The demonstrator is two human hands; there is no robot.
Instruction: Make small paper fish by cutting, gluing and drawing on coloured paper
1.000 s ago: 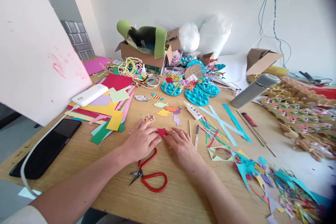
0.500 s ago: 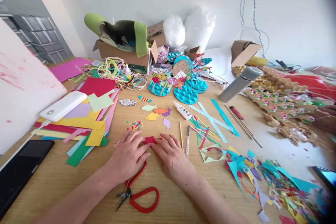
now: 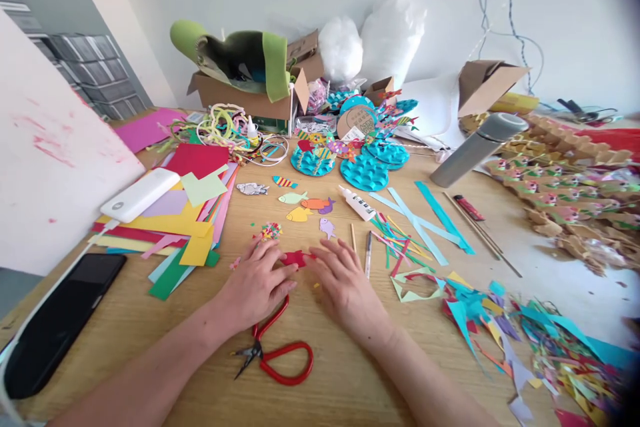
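Observation:
A red paper fish [image 3: 295, 259] lies flat on the wooden table between my two hands. My left hand [image 3: 257, 280] rests palm down with its fingers stretched out, the fingertips at the fish's left end. On the other side my right hand [image 3: 345, 280] is open, its fingers spread beside the fish's tail; whether they touch it I cannot tell. Red-handled scissors [image 3: 287, 360] lie below, blades apart, one handle partly under my left hand. Just beyond my left fingers is a heap of tiny coloured paper bits [image 3: 271, 231]. Several cut paper fish, among them a yellow one [image 3: 300, 214], lie farther back.
Coloured paper sheets [image 3: 197, 161], a power bank [image 3: 140, 195] and a phone [image 3: 65, 323] are at left. Glue [image 3: 358, 203], a pen [image 3: 369, 255] and paper strips [image 3: 413, 217] lie right of centre. Paper scraps [image 3: 505, 340], a grey flask [image 3: 477, 150] and blue egg-tray discs [image 3: 364, 175] surround them.
The camera view has shifted, moving the scene right and slightly up. My right fingers have drawn a little away from the red fish, and a small yellow bit now shows between my hands.

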